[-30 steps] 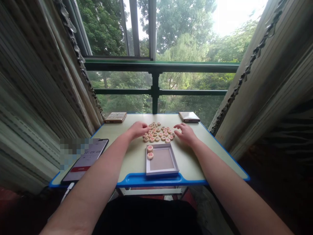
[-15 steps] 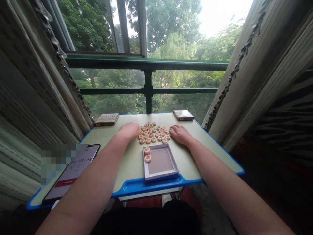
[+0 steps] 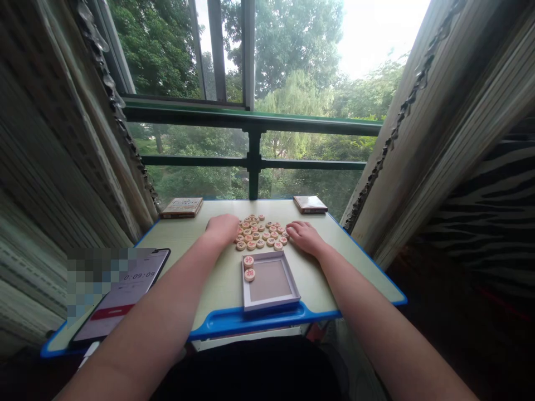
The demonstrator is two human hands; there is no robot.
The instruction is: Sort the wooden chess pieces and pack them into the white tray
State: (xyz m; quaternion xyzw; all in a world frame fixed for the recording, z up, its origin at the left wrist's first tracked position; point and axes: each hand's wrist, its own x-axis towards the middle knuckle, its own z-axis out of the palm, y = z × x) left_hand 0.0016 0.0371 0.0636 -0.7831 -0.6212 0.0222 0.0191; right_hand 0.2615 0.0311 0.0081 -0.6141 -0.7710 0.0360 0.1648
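Several round wooden Chinese chess pieces [image 3: 256,236] with red or dark characters lie in a loose cluster on the table. At the cluster's left edge is my left hand [image 3: 223,229], bent inward; its fingertips are hidden behind the back of the hand, so I cannot see whether they hold a piece. My right hand [image 3: 306,236] rests at the right edge with fingers stretched out, fingertips beside or touching the outermost pieces. Nearer me is a shallow open box [image 3: 295,280], with two red-character pieces, one piece [image 3: 248,261] behind another piece [image 3: 249,274], along its left wall.
The pale table [image 3: 334,262] has a blue rim. A flat box [image 3: 182,207] stands at the back left, another flat box [image 3: 310,204] at the back right. A phone [image 3: 121,301] showing a timer lies at the left. Curtains [image 3: 393,128] flank the window.
The view has tilted slightly, so the table appears a little lower. Both hands stay at the sides of the cluster. The two pieces in the box have not moved.
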